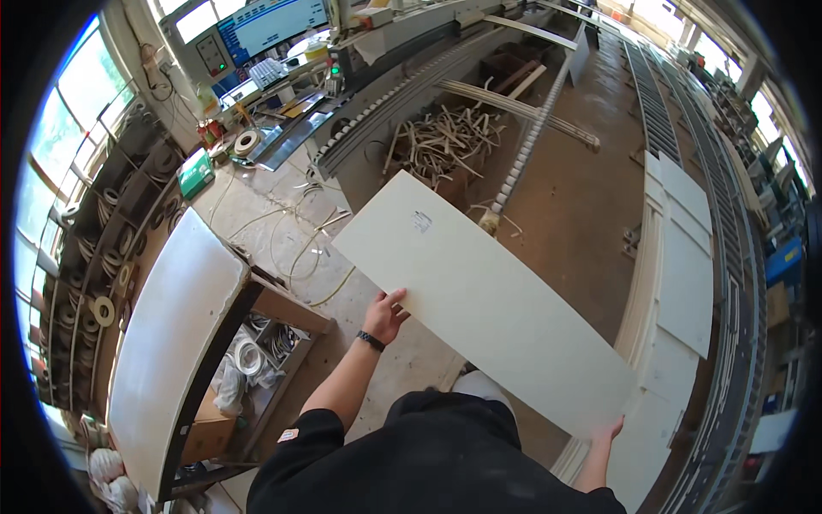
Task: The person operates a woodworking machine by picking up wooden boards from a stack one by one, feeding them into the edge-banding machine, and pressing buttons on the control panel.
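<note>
A long white board (505, 317) is held up in front of me, slanting from the upper left to the lower right. A small printed label (420, 221) sticks near its far left end. My left hand (387, 317), with a dark band at the wrist, grips the board's near left edge; its thumb lies on top and the other fingers are partly hidden. My right hand (606, 433) holds the lower right end, with most of its fingers hidden by the board.
A stack of white boards (681, 248) lies at my right beside a roller conveyor (655, 103). Ahead stands a long machine with a row of rollers (524, 154) and a heap of offcut strips (445, 141). On the left are a white-topped table (175, 317) and a rack of edging rolls (103, 310).
</note>
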`<state>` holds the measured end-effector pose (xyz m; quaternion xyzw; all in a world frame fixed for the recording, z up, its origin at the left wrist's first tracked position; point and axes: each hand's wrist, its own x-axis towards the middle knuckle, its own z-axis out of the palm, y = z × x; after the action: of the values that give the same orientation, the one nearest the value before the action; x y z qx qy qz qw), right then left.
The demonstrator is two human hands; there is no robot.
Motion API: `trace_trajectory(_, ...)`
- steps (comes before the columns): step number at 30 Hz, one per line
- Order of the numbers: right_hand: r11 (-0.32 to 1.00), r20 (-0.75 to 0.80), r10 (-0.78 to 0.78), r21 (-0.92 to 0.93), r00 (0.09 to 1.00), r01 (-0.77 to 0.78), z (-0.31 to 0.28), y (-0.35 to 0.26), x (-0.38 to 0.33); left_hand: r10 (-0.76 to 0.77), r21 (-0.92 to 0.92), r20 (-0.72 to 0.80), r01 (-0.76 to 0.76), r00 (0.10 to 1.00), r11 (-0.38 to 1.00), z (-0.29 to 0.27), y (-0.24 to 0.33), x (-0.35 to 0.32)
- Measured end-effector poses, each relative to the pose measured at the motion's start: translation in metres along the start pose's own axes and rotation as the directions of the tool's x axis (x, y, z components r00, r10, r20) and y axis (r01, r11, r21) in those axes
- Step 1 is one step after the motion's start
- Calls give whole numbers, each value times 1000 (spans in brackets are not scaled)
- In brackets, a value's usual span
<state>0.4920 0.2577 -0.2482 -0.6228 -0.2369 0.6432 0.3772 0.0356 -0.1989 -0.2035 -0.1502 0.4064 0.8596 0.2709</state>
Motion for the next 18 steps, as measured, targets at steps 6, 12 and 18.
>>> trace_trajectory(6, 1000, 230, 20, -14, 973, -17, 167, 10, 45, 88, -26, -83, -90, 993, 996, 1, 81, 75)
trace_trajectory(12, 963, 435, 30, -255, 900, 91, 342, 38, 82, 164, -110, -190, -187, 968, 976, -28, 143, 155)
trace_trajectory(18, 929, 450, 117, -365, 885, 63, 461, 77, 27, 246, -97, -203, -269, 948, 958, -68, 250, 255)
